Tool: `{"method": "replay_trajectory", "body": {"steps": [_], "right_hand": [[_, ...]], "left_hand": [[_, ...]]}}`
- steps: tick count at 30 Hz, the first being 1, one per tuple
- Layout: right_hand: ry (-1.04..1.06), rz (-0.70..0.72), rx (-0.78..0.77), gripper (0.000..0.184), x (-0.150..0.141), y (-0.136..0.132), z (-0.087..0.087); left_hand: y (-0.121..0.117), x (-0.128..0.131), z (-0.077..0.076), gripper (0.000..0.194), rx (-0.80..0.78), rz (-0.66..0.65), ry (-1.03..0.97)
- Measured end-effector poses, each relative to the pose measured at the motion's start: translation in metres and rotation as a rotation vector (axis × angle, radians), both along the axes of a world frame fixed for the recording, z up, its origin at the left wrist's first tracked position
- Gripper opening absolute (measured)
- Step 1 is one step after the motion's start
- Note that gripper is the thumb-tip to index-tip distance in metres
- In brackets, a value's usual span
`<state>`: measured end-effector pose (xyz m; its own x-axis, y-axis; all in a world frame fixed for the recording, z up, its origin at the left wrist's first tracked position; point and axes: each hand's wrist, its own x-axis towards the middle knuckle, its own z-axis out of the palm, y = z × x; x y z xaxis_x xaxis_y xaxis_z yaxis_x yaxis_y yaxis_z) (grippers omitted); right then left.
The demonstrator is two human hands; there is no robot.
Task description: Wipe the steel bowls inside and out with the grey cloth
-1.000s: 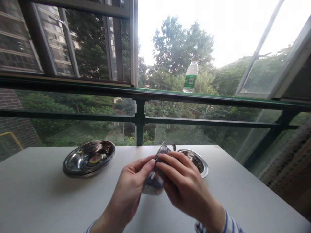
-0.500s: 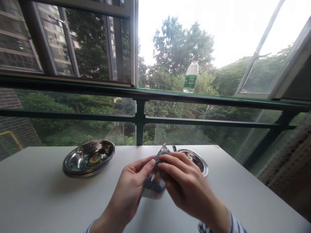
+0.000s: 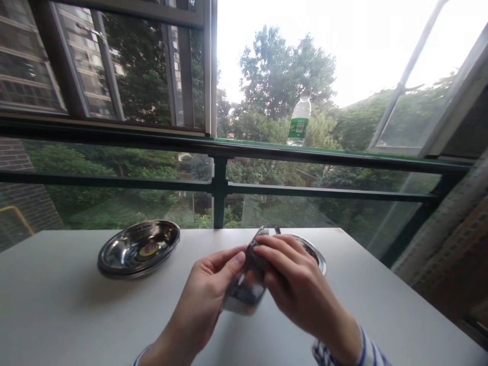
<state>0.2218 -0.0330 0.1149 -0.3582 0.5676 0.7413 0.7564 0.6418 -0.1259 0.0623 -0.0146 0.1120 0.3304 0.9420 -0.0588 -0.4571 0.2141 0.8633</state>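
Observation:
Between my hands, above the table, is a shiny silvery object (image 3: 244,296) with blurred reflections; I cannot make out its kind. A crumpled dark grey, cloth-like piece (image 3: 260,235) shows at its upper end. My left hand (image 3: 209,290) pinches the object's left edge, thumb on top. My right hand (image 3: 295,284) is closed over the dark piece, fingers bent across it, fingertips partly blurred. Behind the right hand lies a round shiny metal dish (image 3: 315,254), partly hidden. Further left sits a stack of shiny metal bowls (image 3: 141,249), the top one bearing a yellow and red sticker.
The white table (image 3: 95,325) ends at a dark green railing (image 3: 219,193) with glass panels. On the railing's ledge stands a clear bottle (image 3: 299,122) with a green label. Window frames surround the view of trees, and a patterned curtain (image 3: 450,239) hangs at the right.
My right hand has shifted slightly right and up with the dark piece, whose patterned surface is now less visible. The left hand is almost still. The curtain at right has swung left.

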Motion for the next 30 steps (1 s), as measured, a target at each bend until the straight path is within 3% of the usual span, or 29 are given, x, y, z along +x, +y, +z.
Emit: {"method": "replay_trajectory", "body": {"steps": [4, 11, 17, 24, 30], "right_hand": [[0.111, -0.160, -0.043, 0.031, 0.008, 0.008, -0.006], [-0.070, 0.087, -0.032, 0.022, -0.004, -0.003, 0.002], [0.046, -0.120, 0.008, 0.030, 0.003, 0.005, -0.003], [-0.160, 0.103, -0.075, 0.030, -0.009, -0.005, -0.001], [-0.033, -0.021, 0.018, 0.034, -0.006, 0.005, -0.009]], "left_hand": [[-0.001, 0.000, -0.002, 0.028, -0.007, -0.022, 0.025], [0.001, 0.000, 0.001, 0.026, -0.011, 0.041, -0.026], [-0.002, 0.001, 0.002, 0.026, -0.034, 0.017, 0.011], [0.003, 0.001, -0.003, 0.021, -0.074, 0.103, -0.106], [0.000, 0.003, 0.000, 0.025, -0.096, 0.161, -0.115]]}}
